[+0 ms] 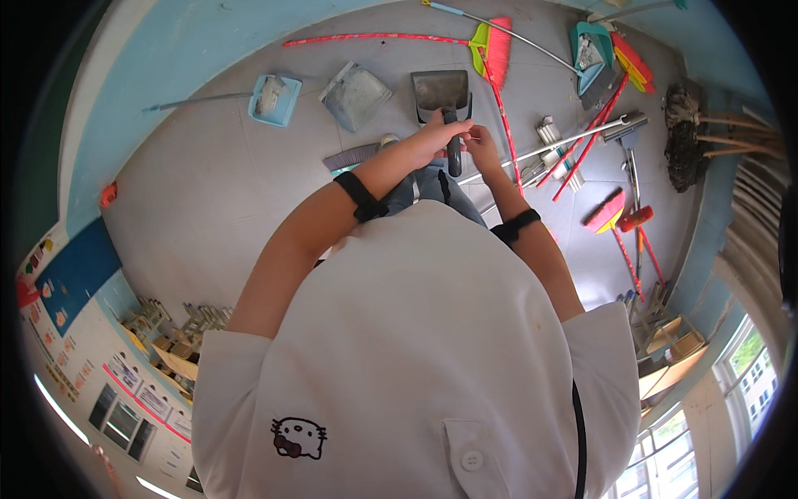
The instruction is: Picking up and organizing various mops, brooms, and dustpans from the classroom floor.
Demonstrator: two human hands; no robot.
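My left hand point(434, 136) is wrapped around a dark grey handle point(454, 163), which points up towards me. Behind it a dark grey dustpan point(440, 90) rests on the floor, and the handle appears to belong to it. Close against the handle's other side is my right hand point(482, 147), fingers bent; whether it grips anything is hidden. By my shoe point(388, 140) lies a broom head with grey bristles point(352, 157). A flat grey dustpan without a visible handle point(356, 95) and a light blue dustpan point(275, 100) lie to the left.
A red-handled broom point(499, 53) lies at the far side. Rightward are a teal dustpan point(591, 47), a flat squeegee-type mop point(625, 128), a pink broom point(606, 211) and several string mops point(682, 137) by the wall. Wooden desks point(673, 368) stand behind me.
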